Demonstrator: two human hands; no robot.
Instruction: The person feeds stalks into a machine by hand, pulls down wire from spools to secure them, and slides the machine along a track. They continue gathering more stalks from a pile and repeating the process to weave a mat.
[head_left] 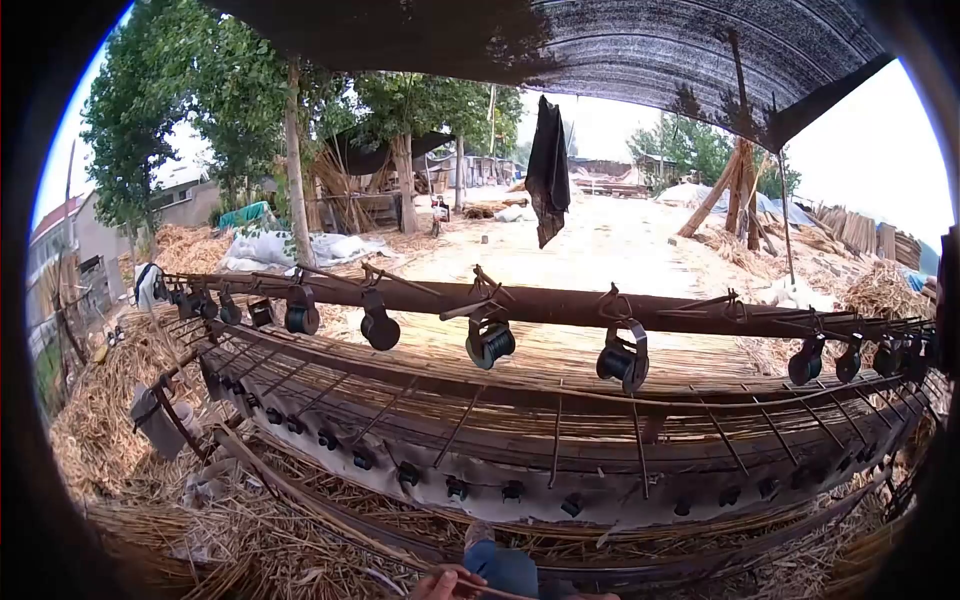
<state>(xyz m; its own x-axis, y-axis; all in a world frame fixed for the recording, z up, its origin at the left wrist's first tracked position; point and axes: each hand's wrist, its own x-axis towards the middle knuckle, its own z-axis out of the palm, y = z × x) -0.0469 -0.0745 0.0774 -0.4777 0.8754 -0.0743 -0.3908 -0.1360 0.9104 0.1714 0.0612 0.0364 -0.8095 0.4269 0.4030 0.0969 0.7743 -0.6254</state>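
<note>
At the bottom edge, left of the person's knee, my left hand (pixel 438 582) has its fingers closed round a thin reed stalk (pixel 500 592). Only a sliver of my right hand (pixel 592 597) shows at the bottom edge, right of the knee; its fingers are hidden. Ahead of both hands stands a long weaving frame with a rusty pipe (pixel 570 306) across it. Wire spools (pixel 491 340) hang from the pipe, and a lower row of small dark spools (pixel 456 488) lines the near side. Thin metal rods (pixel 557 440) slant over the frame.
Long reeds (pixel 500 351) lie behind the frame. Loose straw (pixel 110 410) is heaped at the left and under the frame. A dark cloth (pixel 548 175) hangs beneath a shade net (pixel 660 50). Wooden poles (pixel 735 195) lean together at the right, and a tree trunk (pixel 297 165) rises at the left.
</note>
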